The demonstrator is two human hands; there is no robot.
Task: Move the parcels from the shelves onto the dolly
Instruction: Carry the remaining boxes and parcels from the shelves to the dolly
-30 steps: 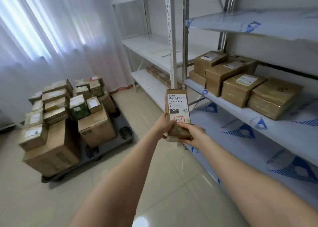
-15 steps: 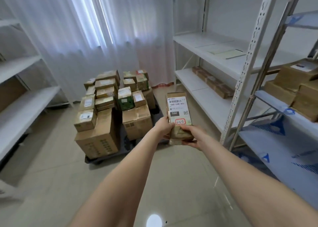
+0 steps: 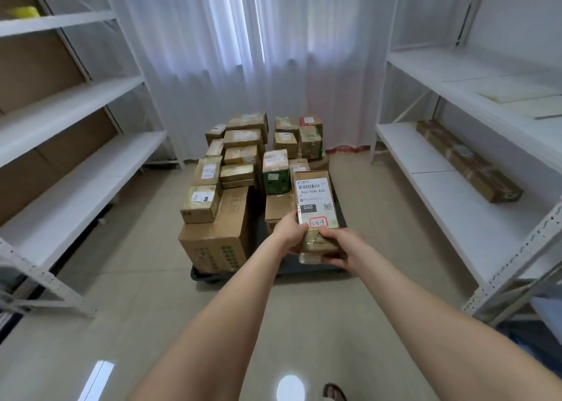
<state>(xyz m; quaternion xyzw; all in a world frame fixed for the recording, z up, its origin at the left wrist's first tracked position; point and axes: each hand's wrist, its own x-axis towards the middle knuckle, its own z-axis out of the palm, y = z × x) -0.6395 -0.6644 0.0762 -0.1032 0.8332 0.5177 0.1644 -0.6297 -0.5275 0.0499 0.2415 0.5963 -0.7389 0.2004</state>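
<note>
Since 1 second before, you turned away from the right-hand shelves, and the dark flat dolly [image 3: 203, 275] came from the left side of your view to straight in front of you. The parcel did not change its place between your hands during this turn.

You held 1 narrow brown cardboard parcel with a white shipping label [image 3: 314, 201] in front of you, above the near right part of the dolly. Your left hand [image 3: 291, 233] gripped its left edge near the lower end. Your right hand [image 3: 341, 245] was curled around the same lower end from the right and from below. So both hands were closed on the parcel, and none was free.

The long axis of the parcel pointed away from you, toward the dolly, and the label faced up. The dolly lay ahead of the grip and lower. Both hands looked equally near to it. I judge that the free place was at the front right, beside the large brown cardboard carton [image 3: 217, 242].

On the dolly I counted about 18 parcels, some partly hidden, and among them 1 green printed box [image 3: 276, 183]. On the white metal shelves at the right [image 3: 450, 215] 1 long flat brown parcel [image 3: 468, 160] remained in view.
</note>
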